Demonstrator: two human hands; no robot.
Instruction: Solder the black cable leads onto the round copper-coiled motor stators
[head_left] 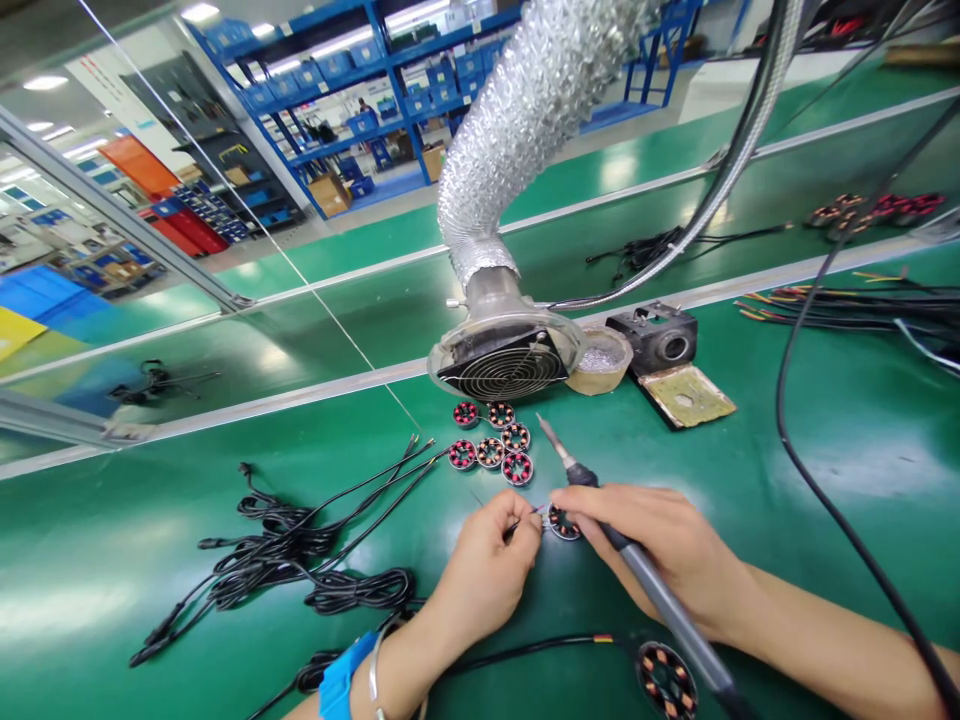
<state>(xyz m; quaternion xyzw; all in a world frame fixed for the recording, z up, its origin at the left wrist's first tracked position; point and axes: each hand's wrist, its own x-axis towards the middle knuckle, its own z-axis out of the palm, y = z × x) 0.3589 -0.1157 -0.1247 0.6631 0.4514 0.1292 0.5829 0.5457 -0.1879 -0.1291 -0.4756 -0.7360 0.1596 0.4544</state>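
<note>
My right hand [660, 545] is closed around a soldering iron [637, 560], whose tip points up and away over the green bench. Its fingertips also reach a motor stator [564, 522] with copper windings. Just left of that stator, my left hand [491, 555] pinches the end of a thin cable [513, 532], with fine wire ends showing by the fingertips. Beyond both hands lies a group of several stators [490, 453], some red-wound and some copper-coloured. Another stator [666, 680], beside a black cable with a red and yellow end, rests near the front edge.
Coiled black cables [285, 540] spread over the left of the bench. A fume extractor [506, 360] on a silver duct [517, 140] hangs beyond the stators. Right of it are a soldering iron stand [660, 340] and a sponge tray [688, 397]. A black cord [784, 420] hangs at right.
</note>
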